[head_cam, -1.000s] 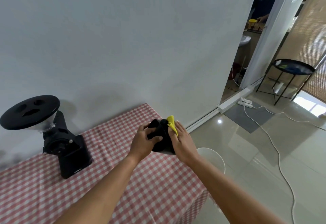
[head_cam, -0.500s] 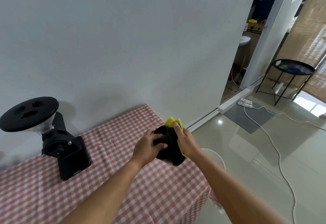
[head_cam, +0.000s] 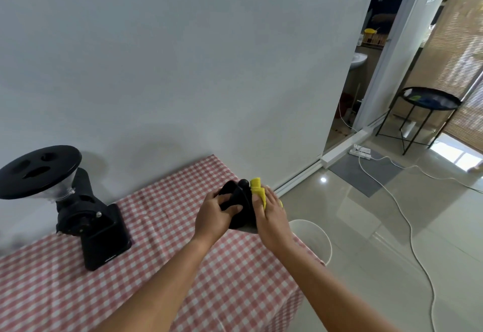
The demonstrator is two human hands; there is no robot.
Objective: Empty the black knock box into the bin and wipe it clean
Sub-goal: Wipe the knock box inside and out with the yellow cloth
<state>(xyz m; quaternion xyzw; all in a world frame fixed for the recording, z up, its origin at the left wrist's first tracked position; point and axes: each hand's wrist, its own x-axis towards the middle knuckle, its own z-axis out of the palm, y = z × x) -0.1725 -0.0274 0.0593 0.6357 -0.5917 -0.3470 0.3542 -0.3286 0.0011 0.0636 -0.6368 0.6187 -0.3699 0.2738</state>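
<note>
The surface (head_cam: pixel 156 279), covered with a red and white checked cloth, fills the lower left part of the view and ends at a white wall. On it, well to the left of the fingers, stands a black grinder (head_cam: pixel 86 216) with a wide round lid on top. Below and to the right of the fingers, on the floor just beside the edge of the surface, the rim of a white bin (head_cam: pixel 318 237) is visible. Near the far right corner of the surface is the black knock box (head_cam: pixel 239 211), held between both hands; it seems tilted, but I cannot tell if it touches the cloth. The left hand (head_cam: pixel 213 219) has its fingers (head_cam: pixel 230 207) closed around the left side of the box. The right hand (head_cam: pixel 271 216) lies flat against the right side, its fingers (head_cam: pixel 258 199) nearly straight and pressing a yellow cloth (head_cam: pixel 257 188) on the box. The cloth sticks out above and beside these fingers.
</note>
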